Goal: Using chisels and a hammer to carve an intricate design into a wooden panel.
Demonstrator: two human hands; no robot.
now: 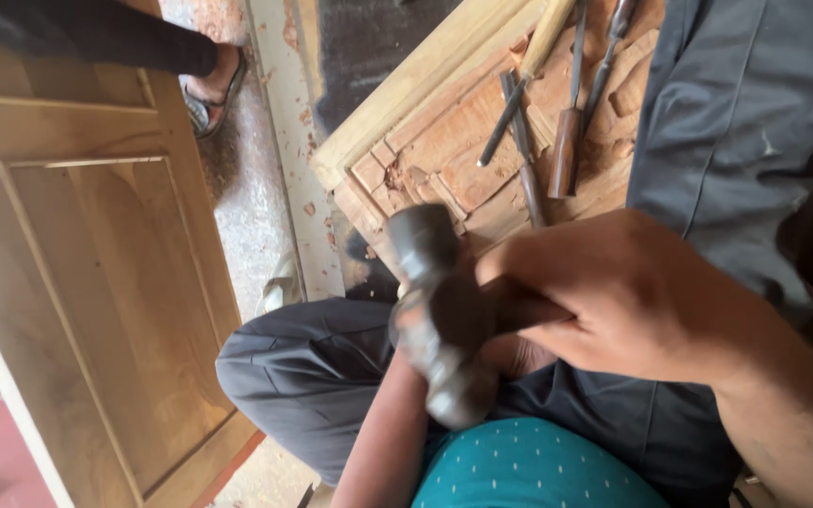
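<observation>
Right hand (628, 296) closed round hammer (439, 315), over carved panel (463, 141).

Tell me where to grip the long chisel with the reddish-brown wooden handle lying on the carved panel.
Grip the chisel with the reddish-brown wooden handle around that handle, coming from its open right side; a dark metal chisel lies close on its left. The handle is thick and rounded, while the steel shank above is thin.
</observation>
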